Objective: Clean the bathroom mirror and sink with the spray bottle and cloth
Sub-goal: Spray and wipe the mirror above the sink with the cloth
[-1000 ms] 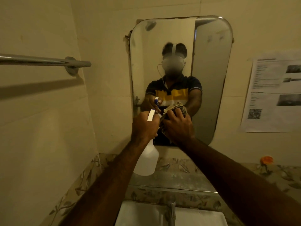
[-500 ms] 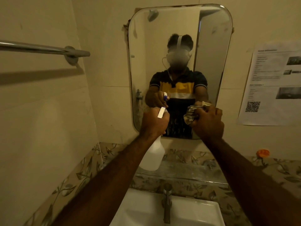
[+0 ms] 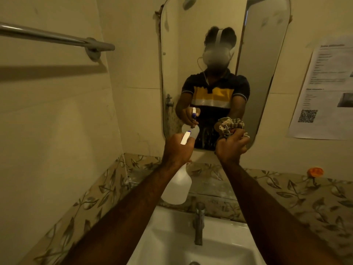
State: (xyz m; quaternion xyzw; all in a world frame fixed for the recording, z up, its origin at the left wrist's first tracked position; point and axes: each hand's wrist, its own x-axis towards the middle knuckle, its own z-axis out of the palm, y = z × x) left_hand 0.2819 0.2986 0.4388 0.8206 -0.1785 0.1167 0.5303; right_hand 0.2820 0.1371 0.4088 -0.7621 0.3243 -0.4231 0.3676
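Note:
A rounded wall mirror hangs straight ahead above a white sink with a metal tap. My left hand grips the neck of a white spray bottle, its nozzle aimed at the mirror's lower part. My right hand is closed around a bunched striped cloth, held up against the mirror's bottom edge. Wet streaks show on the glass between my hands. The mirror reflects a person holding the same bottle and cloth.
A metal towel bar juts from the left wall. A printed paper notice is stuck on the right wall. A small orange object sits on the leaf-patterned tile ledge. A glass shelf runs below the mirror.
My right hand with the cloth has moved away from the left hand, to the right along the mirror's lower edge. The view has come closer and tilted down, showing more of the sink.

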